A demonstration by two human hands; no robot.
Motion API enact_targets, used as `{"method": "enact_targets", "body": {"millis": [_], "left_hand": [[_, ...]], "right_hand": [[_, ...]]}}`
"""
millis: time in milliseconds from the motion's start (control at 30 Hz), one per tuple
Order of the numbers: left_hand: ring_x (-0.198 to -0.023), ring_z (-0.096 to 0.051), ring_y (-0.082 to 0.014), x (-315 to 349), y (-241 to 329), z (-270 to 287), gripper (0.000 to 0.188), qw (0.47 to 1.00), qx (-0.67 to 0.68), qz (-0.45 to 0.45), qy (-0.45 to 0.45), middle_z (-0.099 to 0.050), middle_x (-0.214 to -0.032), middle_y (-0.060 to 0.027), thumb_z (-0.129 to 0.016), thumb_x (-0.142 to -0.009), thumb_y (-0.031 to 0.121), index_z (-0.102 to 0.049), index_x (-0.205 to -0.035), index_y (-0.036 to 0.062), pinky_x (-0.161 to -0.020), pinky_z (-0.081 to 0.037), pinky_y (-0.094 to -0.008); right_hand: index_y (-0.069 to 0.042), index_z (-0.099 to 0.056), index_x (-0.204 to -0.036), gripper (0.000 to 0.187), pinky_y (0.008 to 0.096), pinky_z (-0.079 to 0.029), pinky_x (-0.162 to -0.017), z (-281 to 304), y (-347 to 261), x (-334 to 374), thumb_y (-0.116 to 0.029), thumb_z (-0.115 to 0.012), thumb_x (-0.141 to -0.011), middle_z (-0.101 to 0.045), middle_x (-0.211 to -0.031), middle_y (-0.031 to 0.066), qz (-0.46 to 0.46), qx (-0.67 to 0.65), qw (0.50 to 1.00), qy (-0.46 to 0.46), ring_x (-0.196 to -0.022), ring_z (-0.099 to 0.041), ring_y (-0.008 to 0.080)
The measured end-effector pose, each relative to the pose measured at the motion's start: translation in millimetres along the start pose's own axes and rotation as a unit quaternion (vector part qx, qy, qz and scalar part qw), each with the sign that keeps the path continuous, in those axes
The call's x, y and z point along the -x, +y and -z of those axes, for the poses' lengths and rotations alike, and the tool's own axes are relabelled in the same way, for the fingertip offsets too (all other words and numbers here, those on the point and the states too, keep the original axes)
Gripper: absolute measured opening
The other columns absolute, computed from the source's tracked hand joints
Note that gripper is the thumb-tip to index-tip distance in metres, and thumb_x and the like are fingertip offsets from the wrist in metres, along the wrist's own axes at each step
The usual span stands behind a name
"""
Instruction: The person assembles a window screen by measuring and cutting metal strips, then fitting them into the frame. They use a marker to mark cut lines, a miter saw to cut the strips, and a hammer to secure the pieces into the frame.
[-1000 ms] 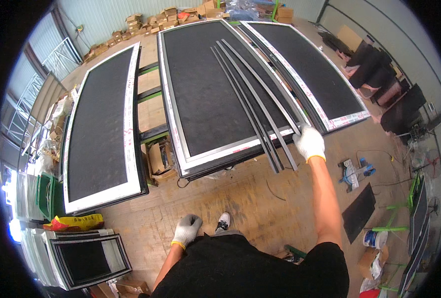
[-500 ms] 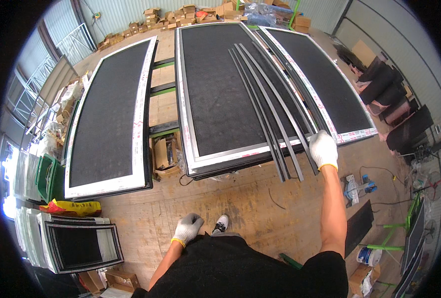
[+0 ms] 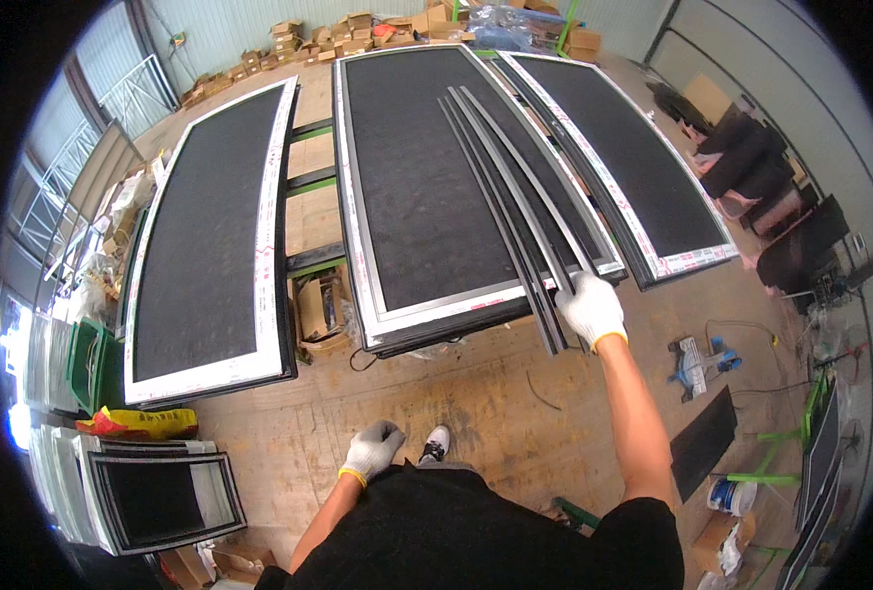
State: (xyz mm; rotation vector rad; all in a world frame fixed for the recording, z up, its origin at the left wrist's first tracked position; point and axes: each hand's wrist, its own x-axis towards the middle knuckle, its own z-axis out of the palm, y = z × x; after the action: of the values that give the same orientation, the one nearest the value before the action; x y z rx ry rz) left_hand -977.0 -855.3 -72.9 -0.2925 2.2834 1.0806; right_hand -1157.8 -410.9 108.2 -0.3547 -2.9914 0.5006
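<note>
My right hand [image 3: 591, 307], in a white work glove with a yellow cuff, is closed around the near end of a long grey metal strip [image 3: 524, 150]. More slim strips [image 3: 508, 228] lie close on its left, their near ends jutting past the panel's front edge. All of them rest lengthwise on the middle framed panel [image 3: 421, 187], which has a dark mesh-like face and a silver-white border. My gloved left hand [image 3: 373, 449] is by my waist, fingers curled, with nothing visible in it.
Similar framed panels lie to the left [image 3: 210, 226] and right [image 3: 633, 147], on dark and green supports [image 3: 310, 181]. Smaller frames [image 3: 161, 497] stand at lower left beside a yellow-red bag [image 3: 141, 423]. A blue-grey tool [image 3: 695, 366], its cable and a dark sheet [image 3: 704, 442] are on the right floor.
My right hand has moved left, bringing the rightmost strip over against the others. My left hand has stayed by my waist. The view has shifted slightly.
</note>
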Motion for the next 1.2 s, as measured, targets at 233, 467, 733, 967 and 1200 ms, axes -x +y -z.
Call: {"method": "enact_targets", "body": {"millis": [233, 467, 733, 967, 1200], "left_hand": [[-0.102, -0.083, -0.0298, -30.0, -24.1, 15.5, 0.045, 0.992, -0.069, -0.084, -0.061, -0.086, -0.109, -0.0214, -0.076, -0.106, 0.040, -0.082, -0.120, -0.0020, -0.094, -0.063, -0.0420], [-0.074, -0.065, -0.0133, -87.0, -8.1, 13.2, 0.022, 0.943, 0.014, -0.122, -0.308, -0.075, -0.092, -0.0040, -0.077, -0.111, 0.025, -0.077, -0.115, 0.0039, -0.067, -0.054, -0.0312], [-0.070, -0.063, -0.0142, -126.1, 29.7, -16.6, 0.021, 0.820, -0.200, -0.209, -0.493, -0.071, -0.089, -0.0044, -0.076, -0.112, 0.025, -0.074, -0.114, 0.0034, -0.061, -0.050, -0.0316], [-0.069, -0.061, -0.0130, -83.3, 42.8, -90.8, 0.021, 0.749, -0.282, -0.227, -0.555, -0.068, -0.087, -0.0017, -0.074, -0.114, 0.027, -0.072, -0.109, 0.0068, -0.062, -0.051, -0.0303], [-0.067, -0.061, -0.0114, 23.6, 5.3, -138.8, 0.024, 0.657, -0.325, -0.308, -0.606, -0.069, -0.086, -0.0010, -0.076, -0.114, 0.029, -0.075, -0.112, 0.0054, -0.061, -0.051, -0.0306]], "right_hand": [[0.001, -0.075, -0.124, 0.035, 0.0640, -0.063, -0.089, 43.9, -3.8, 25.7, -0.025, -0.064, -0.103, -0.080, -0.101, 0.0330, 0.015, -0.009, 0.998, 0.054, -0.100, -0.079, 0.0545], [-0.003, -0.070, -0.117, 0.027, 0.0596, -0.062, -0.084, 61.6, -18.7, 219.3, -0.028, -0.070, -0.108, -0.077, -0.098, 0.0264, -0.148, -0.073, 0.911, 0.377, -0.092, -0.076, 0.0506], [-0.003, -0.073, -0.122, 0.027, 0.0605, -0.062, -0.088, -51.4, -138.0, 544.1, -0.024, -0.068, -0.106, -0.078, -0.101, 0.0288, -0.580, 0.002, 0.705, 0.408, -0.097, -0.078, 0.0512], [0.000, -0.070, -0.112, 0.029, 0.0628, -0.059, -0.096, -149.9, -260.3, 765.2, -0.029, -0.067, -0.108, -0.078, -0.109, 0.0327, -0.783, 0.004, 0.525, 0.334, -0.107, -0.076, 0.0537], [0.000, -0.070, -0.119, 0.029, 0.0627, -0.058, -0.099, -211.1, -291.9, 899.2, -0.027, -0.067, -0.110, -0.078, -0.114, 0.0330, -0.813, 0.006, 0.478, 0.334, -0.111, -0.075, 0.0543]]}}
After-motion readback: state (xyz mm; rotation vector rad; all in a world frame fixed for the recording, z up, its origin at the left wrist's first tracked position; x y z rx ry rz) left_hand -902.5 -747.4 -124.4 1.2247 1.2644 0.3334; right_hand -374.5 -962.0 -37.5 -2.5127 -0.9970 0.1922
